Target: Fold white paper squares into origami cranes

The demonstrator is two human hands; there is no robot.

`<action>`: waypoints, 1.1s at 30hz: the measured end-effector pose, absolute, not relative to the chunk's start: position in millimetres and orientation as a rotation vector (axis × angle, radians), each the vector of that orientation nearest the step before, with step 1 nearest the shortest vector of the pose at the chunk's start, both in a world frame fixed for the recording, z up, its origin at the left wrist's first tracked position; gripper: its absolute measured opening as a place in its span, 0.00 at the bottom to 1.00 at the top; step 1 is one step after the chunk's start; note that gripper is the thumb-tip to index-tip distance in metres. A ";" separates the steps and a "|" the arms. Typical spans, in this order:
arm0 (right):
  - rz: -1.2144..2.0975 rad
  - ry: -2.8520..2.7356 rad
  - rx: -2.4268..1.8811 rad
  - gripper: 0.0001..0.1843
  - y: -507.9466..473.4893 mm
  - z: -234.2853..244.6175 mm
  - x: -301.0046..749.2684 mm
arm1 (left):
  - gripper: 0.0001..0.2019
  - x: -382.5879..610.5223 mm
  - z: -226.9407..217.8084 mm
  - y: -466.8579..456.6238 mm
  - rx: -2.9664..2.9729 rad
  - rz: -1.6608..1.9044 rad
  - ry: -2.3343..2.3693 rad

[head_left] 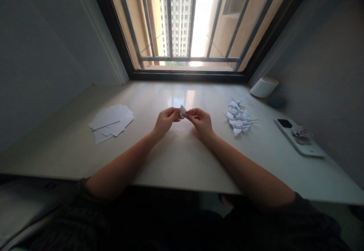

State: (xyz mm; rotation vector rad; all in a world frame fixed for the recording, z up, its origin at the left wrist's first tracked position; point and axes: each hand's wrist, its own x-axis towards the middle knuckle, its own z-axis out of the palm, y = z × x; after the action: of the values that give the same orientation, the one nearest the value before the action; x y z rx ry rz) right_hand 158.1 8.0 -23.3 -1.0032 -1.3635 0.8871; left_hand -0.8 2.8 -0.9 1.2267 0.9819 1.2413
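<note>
A small folded piece of white paper (pixel 182 111) is held between both hands above the middle of the pale table (pixel 176 156). My left hand (pixel 165 121) pinches its left side with curled fingers. My right hand (pixel 201 121) pinches its right side the same way. Both forearms rest on the table's front edge. A stack of flat white paper sheets (pixel 111 122) lies to the left. A heap of folded white paper figures (pixel 239 116) lies to the right.
A white phone (pixel 298 137) with a small round object on it lies at the right edge. A white cylindrical thing (pixel 264 87) lies in the back right corner beside a dark blob. A barred window (pixel 184 27) rises behind the table, walls on both sides.
</note>
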 end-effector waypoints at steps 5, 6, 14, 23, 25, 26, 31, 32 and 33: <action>0.910 -1.359 -1.009 0.15 4.3 -18.7 156.9 | 0.23 0.0 1.0 1.3 1.253 1.253 1.009; 0.914 -1.367 -1.009 0.15 3.2 -17.7 156.5 | 0.23 -0.1 0.9 1.5 1.260 1.251 1.020; 0.823 -1.451 -0.985 0.15 -0.7 -15.1 155.4 | 0.20 -0.7 0.4 2.5 1.255 1.280 1.083; 0.830 -1.521 -1.133 0.19 7.7 -24.4 160.7 | 0.15 2.8 0.9 1.7 1.269 1.324 1.074; 0.787 -1.555 -1.130 0.18 7.0 -25.0 160.9 | 0.14 3.4 2.5 1.0 1.275 1.321 1.078; 0.765 -1.565 -1.124 0.18 6.3 -24.7 160.8 | 0.14 3.5 3.2 0.8 1.279 1.318 1.079; 0.716 -1.580 -1.100 0.17 2.5 -21.2 159.6 | 0.14 3.0 3.9 1.8 1.286 1.299 1.092; 0.712 -1.583 -1.093 0.17 2.2 -20.7 159.5 | 0.14 2.6 3.3 2.1 1.286 1.297 1.096; 0.707 -1.587 -1.086 0.17 2.0 -20.3 159.4 | 0.14 2.1 2.5 2.5 1.285 1.295 1.099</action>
State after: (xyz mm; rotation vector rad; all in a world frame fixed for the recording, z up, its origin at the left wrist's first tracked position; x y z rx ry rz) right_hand 159.4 2.0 -20.3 -1.0858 -1.5871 0.7070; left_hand 2.1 2.5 2.5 1.2851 1.0990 1.2949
